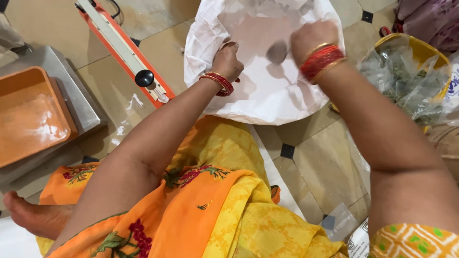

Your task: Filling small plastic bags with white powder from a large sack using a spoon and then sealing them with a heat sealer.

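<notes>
Tiled floor carries a soft, light white sack [267, 95] at twelve o'clock; left hand [228, 61] pinches its limp rim, right hand [310, 39] fisted inside, best gripped at the rim.

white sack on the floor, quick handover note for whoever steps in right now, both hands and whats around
Left hand: grips the left rim of the white sack, fingers curled over the edge.
Right hand: fist closed above the sack's open mouth; blurred, so what it holds cannot be told.
Around: orange heat sealer lies on the floor left of the sack; orange tray sits on a metal scale far left; yellow tub with clear packets of green dried matter stands to the right.
Done: sack held open. Left: cannot tell from this view.
</notes>
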